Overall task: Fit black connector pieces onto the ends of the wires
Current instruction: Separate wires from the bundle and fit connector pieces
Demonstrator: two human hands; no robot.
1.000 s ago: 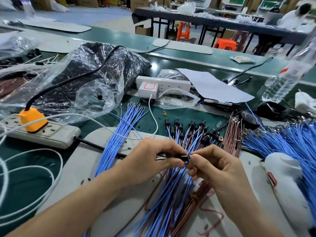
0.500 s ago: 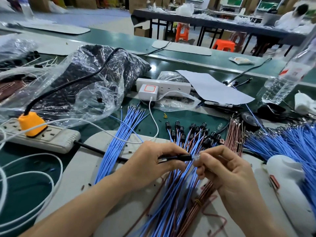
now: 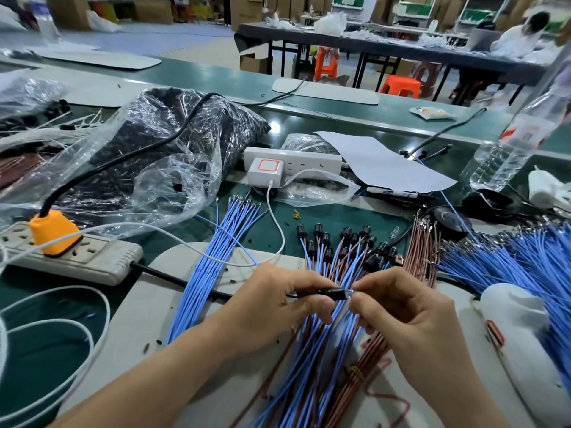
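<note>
My left hand [image 3: 278, 301] pinches a black connector piece [image 3: 330, 293] that points to the right. Against its open end my right hand [image 3: 401, 307] pinches a small clear part [image 3: 350, 292]. Under both hands lies a fan of blue and brown wires [image 3: 312, 350] whose far ends carry black connectors [image 3: 349, 242]. A loose bundle of blue wires [image 3: 216, 257] with bare metal ends lies to the left. Brown wires [image 3: 423, 251] and a big heap of blue wires [image 3: 519, 261] lie to the right.
A clear bag of black parts [image 3: 160, 140] sits at the back left. Two power strips: one with an orange plug [image 3: 55, 233], one white with a charger [image 3: 265, 168]. White paper [image 3: 377, 162], a water bottle [image 3: 506, 149] and a white tool [image 3: 525, 335] stand at the right.
The right hand first held its fingertips against the connector, drew back a little to show the small clear part, and now holds that part at the connector's end again.
</note>
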